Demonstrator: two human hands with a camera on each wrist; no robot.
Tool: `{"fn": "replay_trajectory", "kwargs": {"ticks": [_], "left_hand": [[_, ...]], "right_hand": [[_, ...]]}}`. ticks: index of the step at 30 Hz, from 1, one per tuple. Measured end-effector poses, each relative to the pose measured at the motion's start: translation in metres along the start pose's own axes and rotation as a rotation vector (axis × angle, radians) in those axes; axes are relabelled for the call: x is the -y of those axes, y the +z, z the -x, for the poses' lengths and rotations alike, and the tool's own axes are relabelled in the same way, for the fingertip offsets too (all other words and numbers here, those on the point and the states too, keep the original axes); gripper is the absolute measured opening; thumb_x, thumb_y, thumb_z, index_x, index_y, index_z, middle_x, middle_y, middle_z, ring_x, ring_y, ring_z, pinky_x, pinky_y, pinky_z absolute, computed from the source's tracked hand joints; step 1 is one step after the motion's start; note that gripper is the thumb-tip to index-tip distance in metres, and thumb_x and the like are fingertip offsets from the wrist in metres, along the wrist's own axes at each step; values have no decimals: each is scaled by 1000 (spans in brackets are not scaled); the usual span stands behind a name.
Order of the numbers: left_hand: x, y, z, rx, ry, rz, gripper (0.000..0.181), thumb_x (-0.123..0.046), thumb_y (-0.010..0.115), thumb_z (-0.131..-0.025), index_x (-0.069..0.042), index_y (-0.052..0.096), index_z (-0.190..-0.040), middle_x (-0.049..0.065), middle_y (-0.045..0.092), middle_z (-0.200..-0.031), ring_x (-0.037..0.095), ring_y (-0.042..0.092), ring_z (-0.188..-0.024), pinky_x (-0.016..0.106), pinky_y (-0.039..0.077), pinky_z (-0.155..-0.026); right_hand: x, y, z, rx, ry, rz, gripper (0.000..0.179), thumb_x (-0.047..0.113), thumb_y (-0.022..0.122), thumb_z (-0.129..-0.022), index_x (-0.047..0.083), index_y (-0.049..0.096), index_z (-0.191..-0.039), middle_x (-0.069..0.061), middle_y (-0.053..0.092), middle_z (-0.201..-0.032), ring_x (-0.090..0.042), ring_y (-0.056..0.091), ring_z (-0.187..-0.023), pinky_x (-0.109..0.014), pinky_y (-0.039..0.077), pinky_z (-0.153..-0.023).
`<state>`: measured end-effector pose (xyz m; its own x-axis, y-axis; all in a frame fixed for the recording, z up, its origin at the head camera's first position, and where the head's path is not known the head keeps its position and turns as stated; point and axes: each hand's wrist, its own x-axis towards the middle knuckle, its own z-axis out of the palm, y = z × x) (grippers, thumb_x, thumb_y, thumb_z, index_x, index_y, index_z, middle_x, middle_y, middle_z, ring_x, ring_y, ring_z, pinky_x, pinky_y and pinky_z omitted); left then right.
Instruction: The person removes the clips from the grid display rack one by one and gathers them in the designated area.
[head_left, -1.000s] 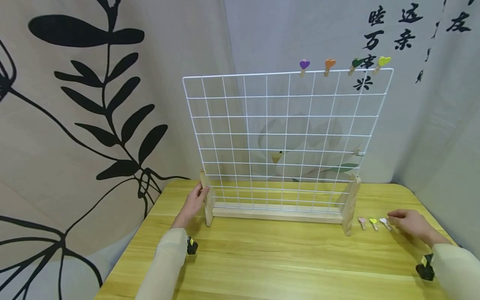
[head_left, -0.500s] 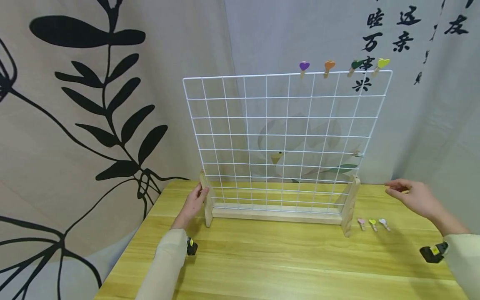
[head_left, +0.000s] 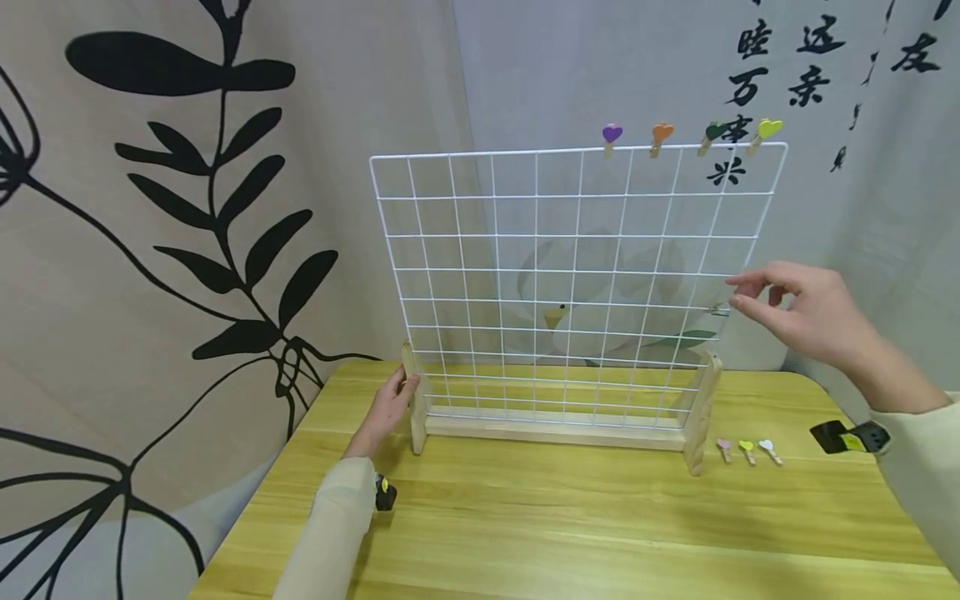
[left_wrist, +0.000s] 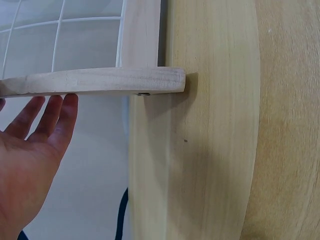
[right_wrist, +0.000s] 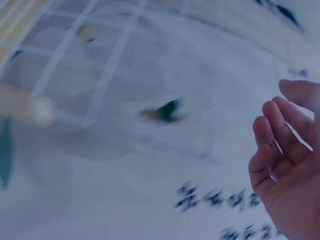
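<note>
A white wire grid stands upright in a pale wooden base. My left hand touches the base's left upright; in the left wrist view its nearly straight fingers rest against the wood. My right hand is raised by the grid's right edge, thumb and forefinger tips close together. Whether a small thing sits between them cannot be made out; the right wrist view is blurred. Along the top bar are heart clothespins: purple, orange, dark green and yellow.
Three small heart clothespins, pink, yellow and white, lie on the wooden table right of the base. A printed curtain hangs close behind the grid and down the right side.
My right hand has lifted from beside the clothespins on the table and moved up and left to the grid's right edge. My left hand has stayed on the base.
</note>
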<state>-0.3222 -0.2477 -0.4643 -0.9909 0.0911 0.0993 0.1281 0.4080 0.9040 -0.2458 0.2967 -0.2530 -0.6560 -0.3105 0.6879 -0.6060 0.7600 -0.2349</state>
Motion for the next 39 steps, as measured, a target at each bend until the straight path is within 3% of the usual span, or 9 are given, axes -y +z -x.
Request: {"fn": "replay_trajectory", "kwargs": {"ticks": [5, 9, 12, 16, 18, 22, 25, 32, 39], "left_hand": [[0, 0, 0, -2, 3, 0, 66, -49, 39, -99, -13, 21, -152, 23, 46, -135, 36, 48, -120, 48, 42, -99], [1, 0, -1, -3, -8, 2, 65, -47, 39, -99, -14, 21, -152, 23, 46, -135, 36, 48, -120, 48, 41, -99], [0, 0, 0, 4, -7, -5, 65, -47, 38, -99, -14, 20, -152, 24, 44, -138, 37, 47, -122, 48, 41, -100], [-20, -2, 9, 28, -24, 16, 60, -36, 38, -103, -9, 17, -152, 26, 39, -140, 40, 43, -124, 49, 39, -101], [-22, -2, 10, 33, -21, 26, 59, -35, 38, -103, -9, 17, -152, 27, 38, -141, 40, 43, -125, 49, 38, -102], [-9, -1, 3, 12, -9, 14, 63, -43, 39, -101, -12, 19, -152, 25, 42, -139, 38, 46, -123, 48, 40, -100], [-5, 0, 1, -2, -8, 3, 64, -46, 39, -99, -14, 21, -152, 23, 44, -137, 36, 48, -121, 47, 42, -99], [-6, -1, 2, -9, -5, 8, 63, -45, 40, -100, -15, 22, -152, 22, 45, -138, 35, 48, -121, 47, 42, -99], [-7, 1, 4, -4, -9, 12, 63, -44, 39, -100, -14, 21, -152, 23, 44, -138, 36, 47, -122, 46, 42, -99]], "right_hand": [[28, -8, -37, -99, -198, 22, 24, -5, 73, -76, 1, 71, -99, -5, 64, -83, -1, 43, -74, -14, 33, -61], [44, -12, -66, -125, -278, 50, 24, -3, 74, -75, -2, 70, -99, -13, 66, -86, -10, 47, -76, -13, 32, -65], [57, -16, -85, -143, -309, 56, 24, -2, 75, -75, -3, 70, -98, -15, 67, -87, -19, 52, -79, -12, 32, -68], [75, -21, -108, -159, -315, 78, 21, 0, 76, -77, -2, 71, -97, -15, 68, -88, -23, 53, -81, -13, 31, -67], [84, -24, -117, -165, -310, 83, 19, 2, 76, -78, -2, 71, -96, -15, 68, -88, -23, 52, -81, -15, 31, -67], [99, -27, -136, -172, -336, 94, 18, 4, 75, -80, -2, 72, -96, -16, 69, -89, -27, 53, -87, -24, 33, -69], [106, -29, -149, -144, -308, 121, 20, 7, 73, -83, -2, 71, -101, -17, 68, -93, -30, 53, -95, -33, 38, -74], [103, -28, -173, 42, -74, 192, 33, 17, 63, -92, 0, 63, -120, -21, 60, -118, -36, 44, -111, -52, 35, -99], [93, -22, -181, 141, 36, 218, 37, 23, 56, -97, 2, 57, -128, -20, 54, -128, -36, 41, -112, -52, 39, -95]]}}
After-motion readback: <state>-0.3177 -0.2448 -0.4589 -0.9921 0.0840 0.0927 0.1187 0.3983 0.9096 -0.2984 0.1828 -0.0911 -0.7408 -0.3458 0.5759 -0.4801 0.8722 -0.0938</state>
